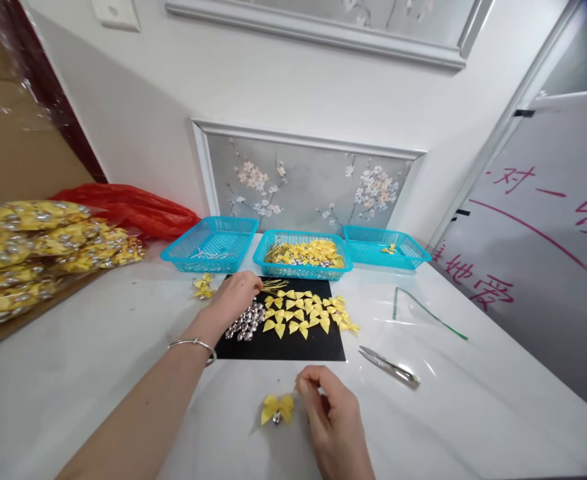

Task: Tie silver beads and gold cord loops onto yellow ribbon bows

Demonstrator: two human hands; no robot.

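My left hand (237, 297) reaches over the black mat (293, 350), its fingers closed on the near ends of thin gold twist ties (274, 285). Under and beside it lies a cluster of small silver bells (246, 321). Several yellow ribbon bows (299, 328) are spread in rows to the right of the bells. Nearer me, my right hand (334, 417) is pinched closed above the white table; what is between the fingertips is too small to make out. Just left of those fingertips is a yellow bow with a silver bell (277, 408); whether they are joined I cannot tell.
Behind the mat stand three blue baskets: a left one (173, 257) with white strips, a middle one (303, 272) full of bows, and a right one (403, 263). Thread snips (390, 368) and a green strip (430, 313) lie rightward. Bagged bows (38, 247) are piled left.
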